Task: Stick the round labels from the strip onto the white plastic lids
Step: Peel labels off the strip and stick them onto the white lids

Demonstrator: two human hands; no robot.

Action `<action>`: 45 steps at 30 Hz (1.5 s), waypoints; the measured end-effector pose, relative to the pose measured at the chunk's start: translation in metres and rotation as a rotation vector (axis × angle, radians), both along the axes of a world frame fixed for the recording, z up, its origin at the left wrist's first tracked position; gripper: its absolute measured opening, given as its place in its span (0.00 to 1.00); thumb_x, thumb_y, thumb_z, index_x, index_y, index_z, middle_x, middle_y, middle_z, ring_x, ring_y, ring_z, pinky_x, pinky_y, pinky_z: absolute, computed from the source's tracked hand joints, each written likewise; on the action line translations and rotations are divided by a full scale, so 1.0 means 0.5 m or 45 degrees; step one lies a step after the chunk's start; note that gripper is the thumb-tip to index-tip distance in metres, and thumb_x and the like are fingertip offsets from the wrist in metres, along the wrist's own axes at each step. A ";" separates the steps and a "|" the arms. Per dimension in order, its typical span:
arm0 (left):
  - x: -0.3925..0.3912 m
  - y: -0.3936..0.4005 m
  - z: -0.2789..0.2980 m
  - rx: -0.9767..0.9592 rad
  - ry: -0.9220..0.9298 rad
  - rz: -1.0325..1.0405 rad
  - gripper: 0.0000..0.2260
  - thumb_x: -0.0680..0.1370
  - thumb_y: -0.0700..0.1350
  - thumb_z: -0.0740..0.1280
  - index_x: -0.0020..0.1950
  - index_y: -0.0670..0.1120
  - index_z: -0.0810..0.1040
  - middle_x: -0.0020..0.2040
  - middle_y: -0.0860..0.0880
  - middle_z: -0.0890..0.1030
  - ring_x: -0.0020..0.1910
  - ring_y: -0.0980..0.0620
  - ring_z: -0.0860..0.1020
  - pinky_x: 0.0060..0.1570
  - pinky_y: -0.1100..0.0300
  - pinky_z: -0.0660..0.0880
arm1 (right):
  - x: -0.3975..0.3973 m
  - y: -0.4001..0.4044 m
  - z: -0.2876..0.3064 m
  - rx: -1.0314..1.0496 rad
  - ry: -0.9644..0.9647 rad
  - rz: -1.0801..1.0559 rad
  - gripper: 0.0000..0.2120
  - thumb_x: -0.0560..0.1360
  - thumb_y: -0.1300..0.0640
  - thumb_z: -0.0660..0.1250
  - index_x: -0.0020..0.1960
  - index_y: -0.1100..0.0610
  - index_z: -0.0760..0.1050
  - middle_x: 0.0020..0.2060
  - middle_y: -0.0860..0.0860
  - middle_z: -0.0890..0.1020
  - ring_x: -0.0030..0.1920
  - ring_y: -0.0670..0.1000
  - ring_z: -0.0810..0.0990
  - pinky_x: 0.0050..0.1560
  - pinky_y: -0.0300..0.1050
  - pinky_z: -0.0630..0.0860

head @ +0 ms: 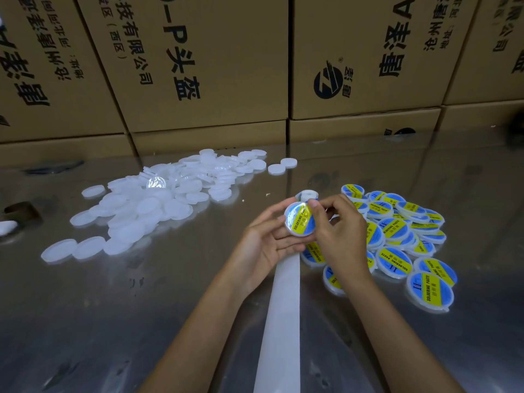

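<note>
Here, near the middle of the reflective metal bench (113,321), the left hand (265,245) cradles a white plastic lid (300,222) from below, its fingers curled round the lid's lower rim and its thumb lying along the upper left edge. The lid's face carries a round blue label (301,221) with a yellow band reading "SOLDERING PASTE". The right hand (337,231) meets the lid from the right: its thumb presses on the label's upper right part, while the remaining fingers are curled behind the lid's edge, so that both hands grip the same lid. A white backing strip (283,321) runs from the near edge of the bench up beneath the hands, and its far end curls into a small loop (307,194) just beyond the fingertips. A heap of unlabelled white lids (158,205) spreads across the far left part of the bench, well apart from the hands. A pile of labelled lids (408,239) lies on the right side, just beside the right hand and partly hidden behind it. Brown cardboard cartons (215,66) printed with black characters stand in a row along the far edge of the bench.
</note>
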State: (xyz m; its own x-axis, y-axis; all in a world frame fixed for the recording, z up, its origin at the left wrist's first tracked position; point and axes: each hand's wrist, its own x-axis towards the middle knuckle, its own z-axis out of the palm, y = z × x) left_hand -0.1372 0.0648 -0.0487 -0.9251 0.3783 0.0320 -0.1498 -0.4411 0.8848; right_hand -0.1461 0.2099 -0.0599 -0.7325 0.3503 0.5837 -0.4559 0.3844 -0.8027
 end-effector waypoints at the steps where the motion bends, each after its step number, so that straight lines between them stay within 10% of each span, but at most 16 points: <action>1: -0.001 -0.001 -0.001 0.007 0.000 0.000 0.17 0.76 0.45 0.64 0.65 0.50 0.79 0.58 0.39 0.84 0.54 0.39 0.84 0.51 0.55 0.81 | 0.000 -0.002 0.000 0.010 -0.009 0.008 0.10 0.77 0.54 0.70 0.39 0.57 0.75 0.37 0.48 0.78 0.39 0.48 0.75 0.41 0.40 0.70; 5: -0.004 -0.006 0.003 0.042 -0.017 -0.019 0.20 0.75 0.44 0.65 0.67 0.49 0.78 0.62 0.38 0.81 0.58 0.40 0.82 0.56 0.52 0.80 | 0.007 -0.015 -0.001 0.112 -0.111 0.033 0.17 0.69 0.42 0.75 0.43 0.50 0.71 0.41 0.42 0.75 0.45 0.44 0.73 0.43 0.33 0.68; 14: -0.001 -0.007 0.000 -0.008 -0.036 -0.025 0.17 0.78 0.44 0.63 0.66 0.50 0.79 0.59 0.39 0.83 0.54 0.39 0.84 0.50 0.54 0.81 | -0.002 -0.004 -0.005 0.058 -0.003 -0.026 0.13 0.79 0.51 0.68 0.37 0.55 0.72 0.32 0.46 0.76 0.34 0.45 0.73 0.39 0.40 0.67; 20: -0.013 -0.021 -0.001 0.131 -0.065 0.053 0.19 0.79 0.42 0.62 0.70 0.47 0.76 0.61 0.39 0.82 0.56 0.37 0.83 0.52 0.52 0.82 | -0.001 -0.023 -0.018 0.234 -0.108 0.224 0.20 0.68 0.45 0.77 0.53 0.47 0.72 0.51 0.40 0.77 0.53 0.44 0.75 0.50 0.36 0.71; 28: -0.010 -0.021 0.003 0.052 -0.050 0.067 0.18 0.80 0.42 0.62 0.70 0.49 0.76 0.61 0.40 0.83 0.55 0.41 0.84 0.50 0.57 0.81 | -0.002 -0.006 -0.007 0.111 0.032 0.182 0.04 0.76 0.58 0.71 0.47 0.50 0.79 0.42 0.40 0.82 0.46 0.43 0.79 0.44 0.31 0.70; 35: -0.012 -0.023 0.001 0.085 -0.064 0.097 0.22 0.77 0.43 0.62 0.72 0.47 0.74 0.63 0.39 0.81 0.61 0.38 0.81 0.61 0.50 0.78 | 0.002 -0.012 -0.011 0.178 -0.066 0.238 0.12 0.70 0.49 0.77 0.50 0.45 0.77 0.45 0.38 0.80 0.51 0.43 0.78 0.48 0.31 0.71; 45: -0.012 -0.018 -0.001 -0.039 -0.004 0.127 0.16 0.84 0.41 0.57 0.70 0.48 0.75 0.58 0.41 0.84 0.51 0.41 0.85 0.47 0.57 0.82 | -0.005 -0.006 -0.009 0.164 -0.051 0.148 0.06 0.73 0.48 0.73 0.45 0.45 0.75 0.41 0.37 0.81 0.44 0.41 0.79 0.41 0.30 0.70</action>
